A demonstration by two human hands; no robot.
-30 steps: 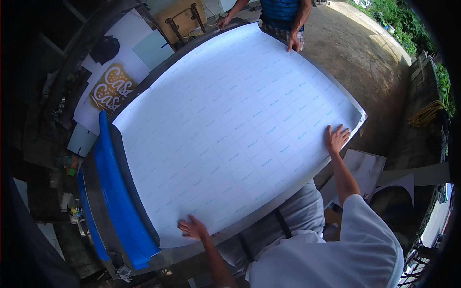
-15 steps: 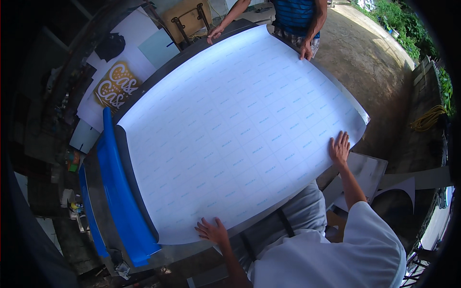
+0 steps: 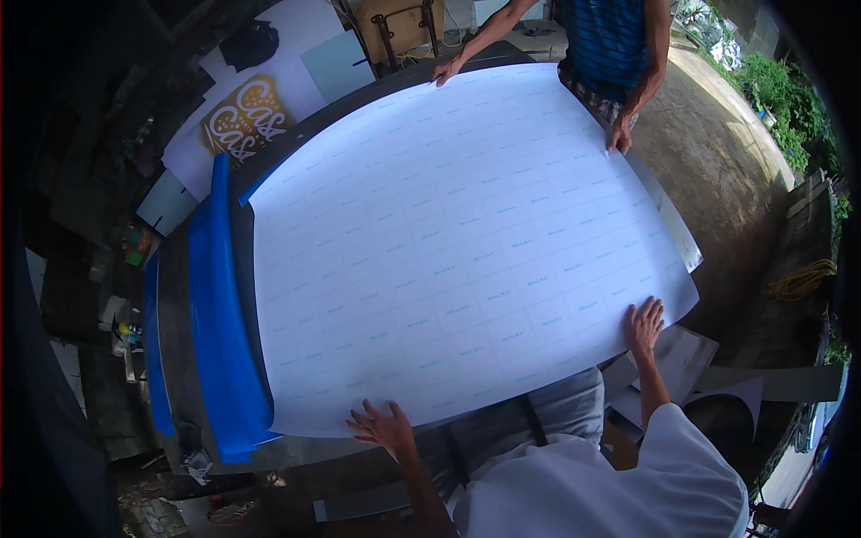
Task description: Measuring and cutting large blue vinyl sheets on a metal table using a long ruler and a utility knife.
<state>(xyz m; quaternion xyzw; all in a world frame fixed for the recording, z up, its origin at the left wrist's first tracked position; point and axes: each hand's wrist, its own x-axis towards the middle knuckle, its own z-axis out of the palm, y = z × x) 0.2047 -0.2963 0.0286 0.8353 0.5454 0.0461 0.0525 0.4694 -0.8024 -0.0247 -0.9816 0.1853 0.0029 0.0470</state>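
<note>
Beneath the left hand (image 3: pixel 386 426) and right hand (image 3: pixel 644 329), fingers outstretched, lies a white sheet (image 3: pixel 466 242), near edge close by.

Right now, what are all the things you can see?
large printed sheet: 1, white, across table
broad table: 1, dark grey, under sheet
long smooth strips: at least 2, blue, table's left end
lettered sign: 1, gold and white, upper left
crumpled bundle: 1, black, upper left
coiled cord: 1, yellow, right side
leafy plants: several, green, upper right
striped-shirted co-worker: 1, blue-topped, table's far side
dim clutter: uncountable, mostly dark, left
loose shirt: 1, white, bottom
left hand: 1, bare, at sheet's near edge
right hand: 1, bare, at sheet's right part
</note>
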